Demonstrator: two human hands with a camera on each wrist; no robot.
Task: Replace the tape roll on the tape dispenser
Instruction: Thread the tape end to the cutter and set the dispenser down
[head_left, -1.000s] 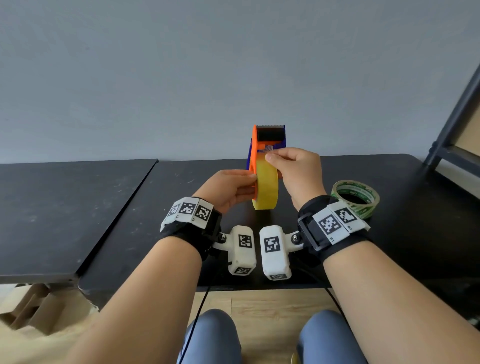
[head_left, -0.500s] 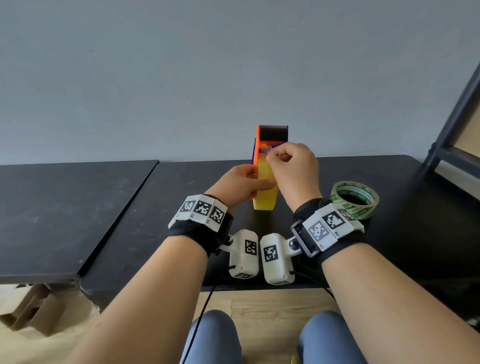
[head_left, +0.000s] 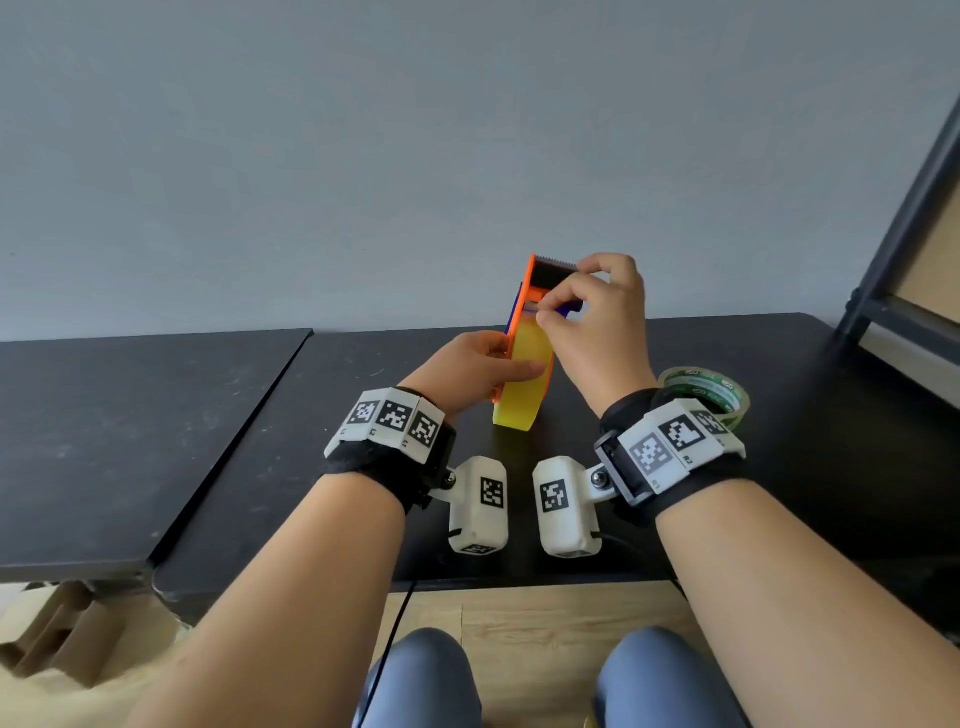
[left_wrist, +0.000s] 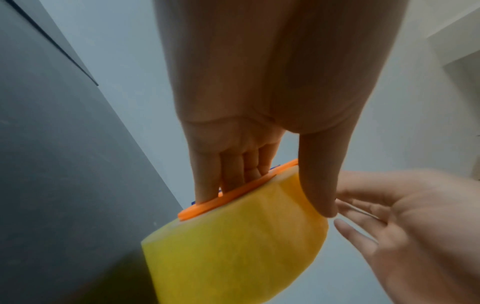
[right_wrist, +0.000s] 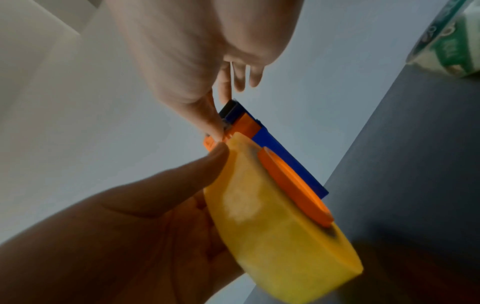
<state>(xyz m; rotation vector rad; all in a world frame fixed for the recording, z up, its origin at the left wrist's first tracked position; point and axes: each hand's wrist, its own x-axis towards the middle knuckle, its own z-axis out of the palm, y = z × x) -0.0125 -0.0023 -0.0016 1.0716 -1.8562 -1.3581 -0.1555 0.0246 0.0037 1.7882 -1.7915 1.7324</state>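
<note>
An orange and blue tape dispenser (head_left: 529, 291) stands upright on the black table (head_left: 805, 467), loaded with a yellow tape roll (head_left: 519, 405). My left hand (head_left: 511, 358) grips it from the left, thumb (left_wrist: 319, 195) across the roll's (left_wrist: 233, 246) face and fingers (left_wrist: 228, 174) behind the orange side plate (left_wrist: 233, 195). My right hand (head_left: 543, 312) pinches the loose tape end just under the serrated cutter (head_left: 556, 260). In the right wrist view, its thumb and forefinger (right_wrist: 219, 123) meet at the top of the roll (right_wrist: 272, 226) beside the blue frame (right_wrist: 285, 162).
A green-printed tape roll (head_left: 706, 389) lies flat on the table behind my right wrist, also in the right wrist view as the green roll (right_wrist: 451, 45). A second black table (head_left: 104, 441) adjoins on the left. A dark shelf frame (head_left: 904, 249) stands at far right.
My right hand has moved up from the roll's top toward the cutter, keeping its pinch. My left thumb has stretched further across the roll. The dispenser stays upright in place.
</note>
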